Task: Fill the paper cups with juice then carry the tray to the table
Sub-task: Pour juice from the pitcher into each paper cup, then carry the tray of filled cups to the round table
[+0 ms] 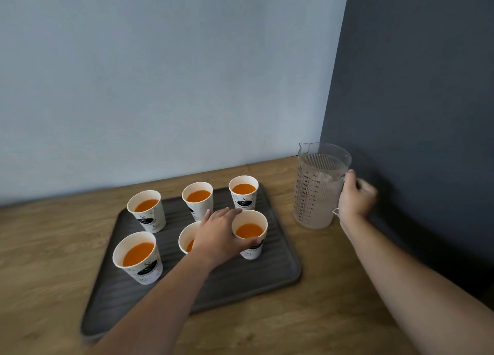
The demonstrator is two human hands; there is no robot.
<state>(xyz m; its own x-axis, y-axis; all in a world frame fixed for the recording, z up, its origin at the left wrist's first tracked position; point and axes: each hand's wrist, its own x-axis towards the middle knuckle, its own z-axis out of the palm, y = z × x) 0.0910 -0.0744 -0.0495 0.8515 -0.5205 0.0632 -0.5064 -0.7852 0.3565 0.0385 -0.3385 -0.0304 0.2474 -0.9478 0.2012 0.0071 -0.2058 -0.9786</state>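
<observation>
Six paper cups of orange juice on a ridged dark tray point(240, 288), with an emptied measuring jug point(318, 191) beside it on a wooden bench point(40, 261).

The tray is taken as the landmark. Two rows of three cups are carried on it: the far row point(197, 198) near its back edge, the near row towards its middle. The near right cup point(250, 231) is gripped by the left hand point(217, 237), whose fingers point(230, 213) are wrapped around its rim and side; the near middle cup point(187, 238) is partly hidden behind this hand. Off the tray's right edge the clear, graduated jug is stood upright on the bench, its handle enclosed by the curled fingers of the right hand point(354, 197).
</observation>
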